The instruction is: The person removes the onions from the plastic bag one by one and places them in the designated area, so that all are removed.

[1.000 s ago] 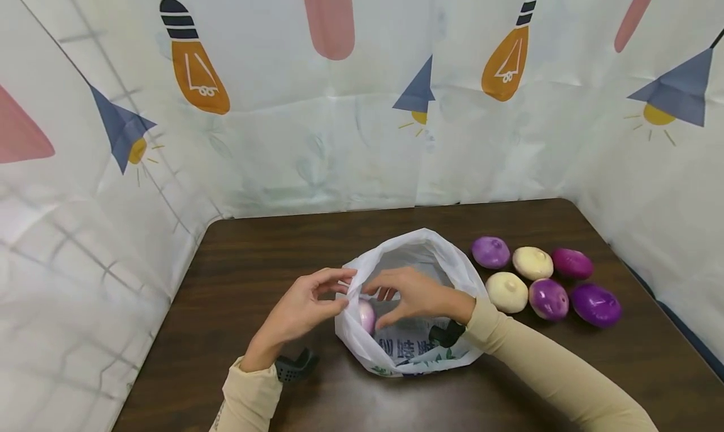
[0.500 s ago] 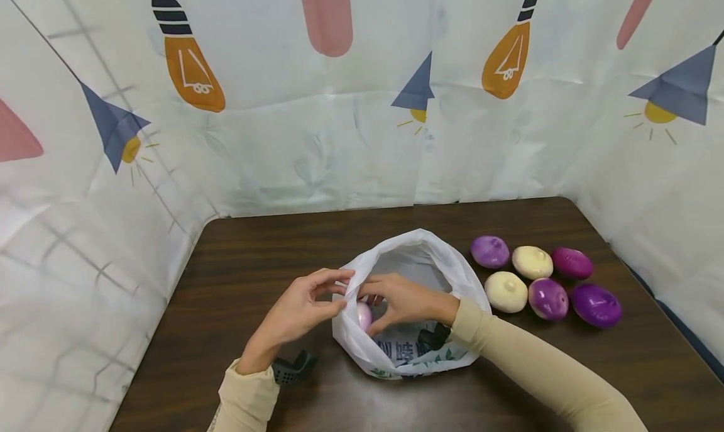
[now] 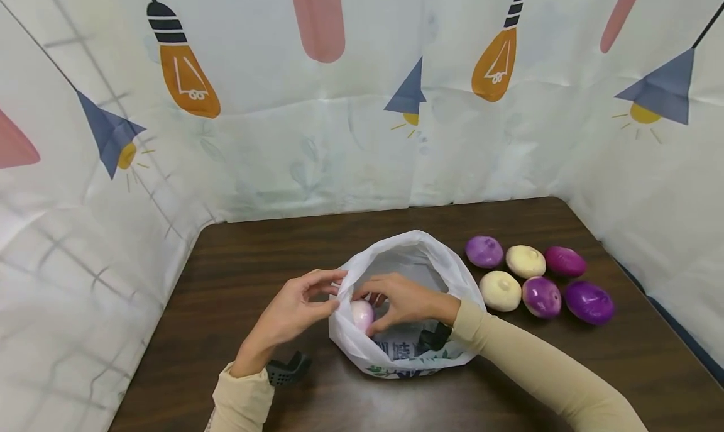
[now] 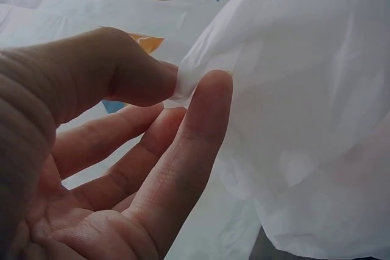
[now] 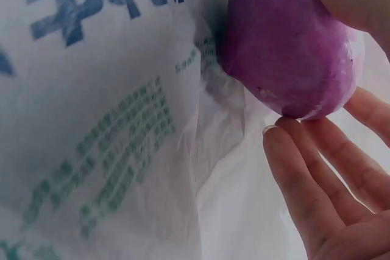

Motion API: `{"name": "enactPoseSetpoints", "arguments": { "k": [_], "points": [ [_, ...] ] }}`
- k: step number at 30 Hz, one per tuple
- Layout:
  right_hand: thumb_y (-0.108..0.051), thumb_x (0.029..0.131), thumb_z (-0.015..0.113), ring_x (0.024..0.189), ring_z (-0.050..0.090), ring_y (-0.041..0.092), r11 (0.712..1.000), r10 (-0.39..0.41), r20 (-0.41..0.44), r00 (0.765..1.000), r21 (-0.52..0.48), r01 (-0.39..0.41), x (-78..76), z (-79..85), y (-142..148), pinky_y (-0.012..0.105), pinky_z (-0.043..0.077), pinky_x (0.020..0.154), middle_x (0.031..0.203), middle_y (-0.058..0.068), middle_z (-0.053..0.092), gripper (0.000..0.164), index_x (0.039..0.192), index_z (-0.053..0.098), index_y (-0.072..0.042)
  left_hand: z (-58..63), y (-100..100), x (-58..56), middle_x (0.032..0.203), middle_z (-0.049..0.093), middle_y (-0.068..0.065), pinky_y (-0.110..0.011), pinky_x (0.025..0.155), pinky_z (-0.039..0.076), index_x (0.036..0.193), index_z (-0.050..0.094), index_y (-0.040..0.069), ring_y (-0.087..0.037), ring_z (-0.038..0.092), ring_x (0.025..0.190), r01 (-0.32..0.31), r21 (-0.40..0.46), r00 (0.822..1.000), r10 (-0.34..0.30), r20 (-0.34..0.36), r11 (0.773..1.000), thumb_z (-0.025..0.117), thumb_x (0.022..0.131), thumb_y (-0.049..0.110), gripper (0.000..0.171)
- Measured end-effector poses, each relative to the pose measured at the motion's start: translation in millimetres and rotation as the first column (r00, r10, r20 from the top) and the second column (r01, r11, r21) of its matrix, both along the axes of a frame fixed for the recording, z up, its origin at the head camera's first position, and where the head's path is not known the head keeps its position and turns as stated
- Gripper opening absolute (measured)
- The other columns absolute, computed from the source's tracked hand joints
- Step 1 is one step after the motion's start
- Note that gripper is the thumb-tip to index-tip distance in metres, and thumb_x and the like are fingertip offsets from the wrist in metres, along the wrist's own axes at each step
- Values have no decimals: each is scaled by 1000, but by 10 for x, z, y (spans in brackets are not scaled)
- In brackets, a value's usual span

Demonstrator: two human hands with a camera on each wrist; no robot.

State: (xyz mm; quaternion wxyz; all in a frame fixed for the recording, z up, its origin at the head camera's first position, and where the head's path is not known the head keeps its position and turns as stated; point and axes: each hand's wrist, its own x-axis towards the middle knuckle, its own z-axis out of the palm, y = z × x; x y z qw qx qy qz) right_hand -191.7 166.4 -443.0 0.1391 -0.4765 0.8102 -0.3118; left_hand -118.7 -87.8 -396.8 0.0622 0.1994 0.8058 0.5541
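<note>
A white plastic carrier bag [image 3: 396, 238] stands open on the table, with blue and green print on its inside. My left hand [image 3: 294, 315] pinches the bag's left rim between thumb and finger, clear in the left wrist view, where the hand [image 4: 131, 168] bunches a corner of the plastic. My right hand [image 3: 407, 301] reaches inside the bag and holds a purple-and-white onion [image 3: 362, 314] near the left wall. In the right wrist view, the thumb lies on one side of this onion [image 5: 283, 41] and the fingertips touch its lower side.
Right of the bag lie more onions in two rows, several purple [image 3: 542, 297] and two cream-white ones [image 3: 500, 291]. The dark wooden table [image 3: 254, 249] meets a patterned white curtain [image 3: 271, 155] at the back and sides.
The right hand has moved slightly left and closed its thumb and fingers about the onion. More of the onion now shows. The left hand has kept its pinch on the rim.
</note>
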Motion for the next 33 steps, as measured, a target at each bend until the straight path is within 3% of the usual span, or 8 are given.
{"name": "enactPoseSetpoints", "arguments": {
  "k": [11,18,26,33],
  "points": [
    [-42,76,92,101,68,6,999,-49,23,999,7,49,12,-28,144,22,60,86,119,-5,70,60,127,69,-20,-7,-9,11,139,64,-23,-19,86,58,139,62,1,-33,70,116,-13,-5,1000,13,12,1000,71,93,2,47],
    [-44,75,93,103,69,6,998,-46,-23,999,33,47,38,-39,131,21,59,88,119,-3,69,64,127,67,-18,-19,0,11,139,64,-23,-19,86,58,139,62,1,-34,70,117,-13,-17,1000,13,6,1000,72,93,3,47],
    [-42,76,93,107,68,9,997,-79,44,996,29,78,48,56,298,20,59,91,119,-3,66,65,129,65,-19,6,5,31,138,65,-20,-20,87,59,139,63,5,-7,70,112,-26,-12,1000,26,-7,1000,73,92,3,48],
    [-42,75,93,107,68,10,990,-140,32,990,10,140,51,154,572,21,59,92,122,-4,68,65,130,65,-19,-11,90,10,135,67,-20,-21,87,59,140,62,6,-6,70,111,2,-23,1000,-2,-5,1000,74,92,4,49]
  ]
}}
